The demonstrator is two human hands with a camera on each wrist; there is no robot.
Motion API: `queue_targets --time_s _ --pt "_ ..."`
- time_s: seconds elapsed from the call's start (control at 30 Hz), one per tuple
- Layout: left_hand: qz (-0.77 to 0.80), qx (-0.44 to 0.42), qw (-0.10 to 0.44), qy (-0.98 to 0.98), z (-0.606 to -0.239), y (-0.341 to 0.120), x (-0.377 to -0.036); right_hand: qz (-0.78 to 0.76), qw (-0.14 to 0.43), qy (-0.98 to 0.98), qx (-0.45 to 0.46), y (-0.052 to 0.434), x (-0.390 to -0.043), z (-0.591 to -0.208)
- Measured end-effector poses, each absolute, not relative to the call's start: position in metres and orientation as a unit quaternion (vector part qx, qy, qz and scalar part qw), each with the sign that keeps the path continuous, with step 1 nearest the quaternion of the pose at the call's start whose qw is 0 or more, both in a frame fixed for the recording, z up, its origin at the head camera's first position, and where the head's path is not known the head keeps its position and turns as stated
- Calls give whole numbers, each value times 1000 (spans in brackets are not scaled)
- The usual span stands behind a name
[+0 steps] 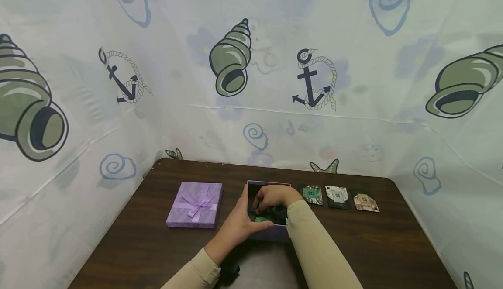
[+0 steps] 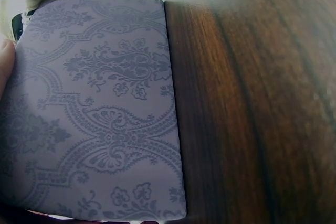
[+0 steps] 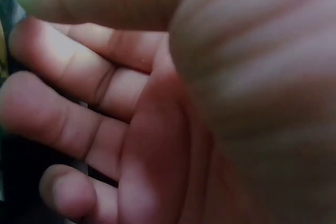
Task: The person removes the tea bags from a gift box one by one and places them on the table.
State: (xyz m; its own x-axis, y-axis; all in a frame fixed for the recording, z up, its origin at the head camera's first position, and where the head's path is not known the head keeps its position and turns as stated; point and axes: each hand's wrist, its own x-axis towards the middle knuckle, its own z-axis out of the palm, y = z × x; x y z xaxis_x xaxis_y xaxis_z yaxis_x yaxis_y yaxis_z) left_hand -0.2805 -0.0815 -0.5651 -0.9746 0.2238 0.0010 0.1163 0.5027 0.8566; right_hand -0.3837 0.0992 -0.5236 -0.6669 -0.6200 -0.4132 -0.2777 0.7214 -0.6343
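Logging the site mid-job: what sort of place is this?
Probably a makeshift curtained booth: printed sheets hang behind and beside a wood-grain table bearing an open purple box.

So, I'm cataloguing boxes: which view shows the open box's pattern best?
The left wrist view: the open box shows its pattern close up. Head view shows it smaller, pattern unclear; right wrist shows no pattern.

The table (image 1: pixel 393 249) is brown and wood-grained. Near its middle stands an open purple box (image 1: pixel 271 235). Seen from that box, a patterned lid (image 1: pixel 184 215) lies flat at nine o'clock, and three cards (image 1: pixel 338 196) lie in a row, slightly apart, between two and three.
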Motion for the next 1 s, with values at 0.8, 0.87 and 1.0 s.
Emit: queue_targets --time_s 0.8,0.87,1.0 --pt "486 108 47 866 -564 -81 -281 -349 328 828 -291 102 -391 -525" --pt "485 109 48 867 -564 -81 -281 -362 320 825 -292 103 -391 -525" --pt "481 108 48 868 -564 -81 -281 -372 315 822 -294 103 -390 -524"
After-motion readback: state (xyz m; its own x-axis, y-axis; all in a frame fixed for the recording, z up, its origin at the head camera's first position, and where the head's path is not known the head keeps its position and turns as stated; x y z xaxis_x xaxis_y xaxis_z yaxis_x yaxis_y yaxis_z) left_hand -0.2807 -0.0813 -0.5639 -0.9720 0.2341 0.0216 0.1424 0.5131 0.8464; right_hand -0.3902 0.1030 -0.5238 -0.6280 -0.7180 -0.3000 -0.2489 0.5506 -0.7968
